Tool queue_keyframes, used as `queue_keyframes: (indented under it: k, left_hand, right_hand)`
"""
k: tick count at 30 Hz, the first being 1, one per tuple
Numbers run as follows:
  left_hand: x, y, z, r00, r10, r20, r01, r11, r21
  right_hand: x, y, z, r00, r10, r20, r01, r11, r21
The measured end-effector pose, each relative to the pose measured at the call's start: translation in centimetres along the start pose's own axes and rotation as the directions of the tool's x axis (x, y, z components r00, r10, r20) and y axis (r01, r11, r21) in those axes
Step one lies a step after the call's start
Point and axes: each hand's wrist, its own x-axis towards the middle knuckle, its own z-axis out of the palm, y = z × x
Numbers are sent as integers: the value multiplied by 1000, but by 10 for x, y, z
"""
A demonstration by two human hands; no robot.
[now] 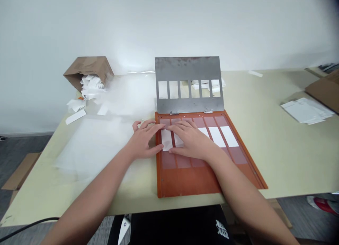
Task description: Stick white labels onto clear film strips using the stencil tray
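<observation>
An orange board point(189, 181) lies on the table before me, its hinged grey metal plate point(188, 68) standing raised at the back. In the board's leftmost slot is a white card point(167, 140), lying flat. Thumb and fingertips of my left hand point(144, 140) rest at that card's left edge, spread apart. My right hand point(194, 140) reaches over the middle slots, fingers spread, with thumb and index tip by the card's right edge. More white cards point(216, 136) lie in the slots to the right; my right hand partly covers some of them.
Translucent plastic sheets point(87, 146) spread over the table's left side. Behind them a cardboard box point(91, 64) lies tipped, white scraps point(91, 85) spilling out. A stack of white cards point(304, 110) sits at right, beside another cardboard box point(324, 91). Paper pieces lie behind the plate.
</observation>
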Motion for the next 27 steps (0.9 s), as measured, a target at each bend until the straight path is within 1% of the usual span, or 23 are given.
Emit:
queue_keyframes:
  k: [7,14,27]
  left_hand:
    - [2,2,0,1000,-5,9,5,1000,11]
    - [2,3,0,1000,-7,-20,7,1000,8]
    - [3,2,0,999,-33,-1,33,999,-4]
  right_hand:
    - [1,-1,-1,1000,6,23,-6,1000,6]
    - [1,-1,-1,999,6,36,-6,1000,2]
    - [1,1,0,1000,-8,18,7,1000,5]
